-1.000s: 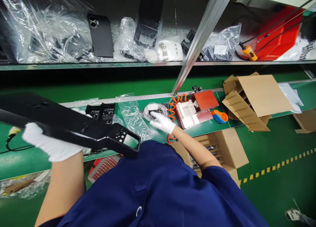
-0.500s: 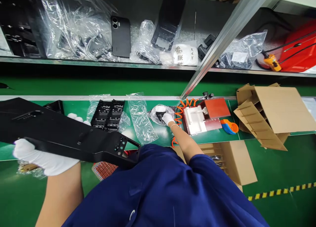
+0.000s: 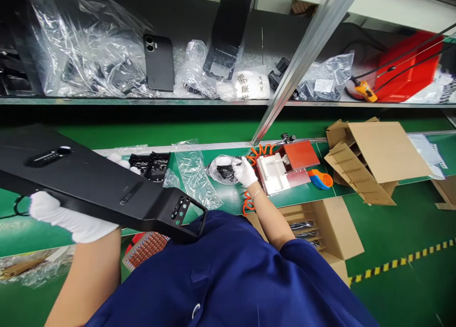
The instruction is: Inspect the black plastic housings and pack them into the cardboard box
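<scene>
My left hand [image 3: 67,218], in a white glove, is wrapped under a long black plastic panel [image 3: 89,182] and holds it slanted above the green bench at the left. The panel's narrow end with a rectangular opening [image 3: 187,213] points toward my body. My right hand [image 3: 245,171], also gloved, reaches forward to a small clear bag of dark parts [image 3: 223,169] on the bench, and its fingers are closed on the bag's right edge.
A red and white fixture [image 3: 285,165] with an orange coiled hose [image 3: 258,151] stands right of the bag. Open cardboard boxes [image 3: 374,156] lie at the right and below the bench edge [image 3: 331,227]. Black trays [image 3: 151,163] and empty bags lie mid-bench. A shelf above holds a phone [image 3: 158,63] and bagged parts.
My right hand has stayed at the small bag and now grips its edge. The black panel has tilted slightly in my left hand; the view has shifted a little.
</scene>
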The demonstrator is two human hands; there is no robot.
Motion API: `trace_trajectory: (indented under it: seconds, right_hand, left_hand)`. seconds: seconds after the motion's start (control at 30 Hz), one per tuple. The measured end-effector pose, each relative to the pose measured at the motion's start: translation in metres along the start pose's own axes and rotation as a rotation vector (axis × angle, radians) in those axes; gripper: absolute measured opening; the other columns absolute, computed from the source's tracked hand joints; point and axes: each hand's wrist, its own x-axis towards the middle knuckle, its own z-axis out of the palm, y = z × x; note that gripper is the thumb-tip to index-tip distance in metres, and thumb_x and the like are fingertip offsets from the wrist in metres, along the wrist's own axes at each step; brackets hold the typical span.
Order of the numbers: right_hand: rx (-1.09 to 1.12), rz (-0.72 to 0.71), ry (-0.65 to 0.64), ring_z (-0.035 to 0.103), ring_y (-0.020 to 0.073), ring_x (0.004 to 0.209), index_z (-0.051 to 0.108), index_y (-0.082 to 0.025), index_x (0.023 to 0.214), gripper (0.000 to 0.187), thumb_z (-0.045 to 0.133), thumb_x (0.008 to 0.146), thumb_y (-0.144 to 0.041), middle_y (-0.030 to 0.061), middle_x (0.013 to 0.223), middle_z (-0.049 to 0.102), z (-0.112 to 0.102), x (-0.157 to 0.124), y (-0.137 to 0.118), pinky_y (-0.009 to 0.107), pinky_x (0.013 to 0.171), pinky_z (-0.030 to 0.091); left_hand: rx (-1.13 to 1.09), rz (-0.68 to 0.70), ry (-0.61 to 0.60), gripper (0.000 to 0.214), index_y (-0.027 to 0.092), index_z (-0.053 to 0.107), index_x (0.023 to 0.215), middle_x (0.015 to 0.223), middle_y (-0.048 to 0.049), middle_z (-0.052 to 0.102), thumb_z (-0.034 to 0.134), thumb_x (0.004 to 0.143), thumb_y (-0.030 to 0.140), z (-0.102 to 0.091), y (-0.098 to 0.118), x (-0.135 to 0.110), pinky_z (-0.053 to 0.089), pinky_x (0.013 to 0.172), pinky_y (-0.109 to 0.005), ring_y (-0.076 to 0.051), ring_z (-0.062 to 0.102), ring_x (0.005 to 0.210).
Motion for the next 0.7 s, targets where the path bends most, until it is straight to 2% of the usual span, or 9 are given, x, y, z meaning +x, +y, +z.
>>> trace_trajectory:
  seconds: [0.1, 0.17, 0.27, 0.37, 0.47, 0.57, 0.7]
  right_hand:
    - [0.013, 0.004, -0.035, 0.064, 0.0131, 0.065, 0.066, -0.018, 0.095, 0.042, 0.032, 0.108, -0.039, 0.0056, 0.083, 0.073, -0.002, -0.019, -0.011, 0.023, 0.055, 0.054]
    - [-0.022, -0.032, -0.061, 0.069, 0.0167, 0.076, 0.069, -0.019, 0.1, 0.042, 0.032, 0.108, -0.037, 0.0078, 0.09, 0.076, 0.001, -0.035, -0.02, 0.033, 0.071, 0.061]
    - [-0.097, -0.121, -0.058, 0.072, 0.0193, 0.093, 0.071, -0.022, 0.102, 0.027, 0.044, 0.103, -0.027, 0.0076, 0.1, 0.077, 0.008, -0.055, -0.029, 0.044, 0.097, 0.058]
    - [-0.151, -0.225, 0.027, 0.072, 0.019, 0.101, 0.071, -0.023, 0.1, 0.018, 0.055, 0.094, -0.017, 0.006, 0.104, 0.077, 0.013, -0.07, -0.033, 0.044, 0.105, 0.054]
    - [-0.23, -0.284, 0.077, 0.071, 0.02, 0.091, 0.07, -0.024, 0.097, 0.013, 0.061, 0.091, -0.018, 0.0057, 0.095, 0.076, 0.014, -0.081, -0.036, 0.044, 0.094, 0.059]
    - [-0.287, -0.289, 0.077, 0.063, 0.0174, 0.066, 0.068, -0.026, 0.097, 0.009, 0.062, 0.091, -0.025, 0.0024, 0.077, 0.069, 0.016, -0.091, -0.038, 0.039, 0.073, 0.061]
    - [-0.35, -0.296, 0.101, 0.042, 0.0128, 0.046, 0.063, -0.027, 0.091, 0.008, 0.063, 0.088, -0.035, -0.0018, 0.063, 0.057, 0.025, -0.103, -0.043, 0.029, 0.047, 0.045]
  left_hand:
    - [-0.023, -0.021, -0.051, 0.064, 0.027, 0.072, 0.093, 0.086, 0.0032, 0.072, 0.064, 0.064, 0.083, 0.012, -0.001, 0.0, 0.056, 0.066, -0.034, -0.021, 0.064, 0.079]
    - [-0.036, -0.038, -0.14, 0.064, 0.025, 0.072, 0.092, 0.086, 0.002, 0.073, 0.068, 0.06, 0.08, 0.018, -0.002, -0.001, 0.057, 0.066, -0.032, -0.02, 0.063, 0.079]
    - [-0.061, -0.062, -0.264, 0.063, 0.022, 0.073, 0.092, 0.087, -0.0015, 0.073, 0.071, 0.058, 0.076, 0.021, -0.006, 0.003, 0.059, 0.066, -0.031, -0.019, 0.063, 0.077]
    - [-0.087, -0.129, -0.338, 0.075, 0.019, 0.072, 0.103, 0.094, -0.0051, 0.073, 0.072, 0.056, 0.077, 0.018, -0.014, 0.009, 0.062, 0.069, -0.036, -0.022, 0.065, 0.081]
    - [-0.137, -0.164, -0.386, 0.08, 0.017, 0.07, 0.11, 0.099, -0.0081, 0.073, 0.073, 0.056, 0.076, 0.02, -0.02, 0.013, 0.063, 0.067, -0.038, -0.024, 0.067, 0.083]
    - [-0.176, -0.186, -0.388, 0.081, 0.014, 0.071, 0.111, 0.101, -0.0104, 0.074, 0.074, 0.056, 0.074, 0.028, -0.021, 0.011, 0.064, 0.067, -0.038, -0.026, 0.069, 0.084]
    - [-0.186, -0.191, -0.427, 0.082, 0.012, 0.073, 0.112, 0.103, -0.0117, 0.076, 0.078, 0.055, 0.072, 0.04, -0.017, 0.007, 0.065, 0.067, -0.039, -0.028, 0.072, 0.084]
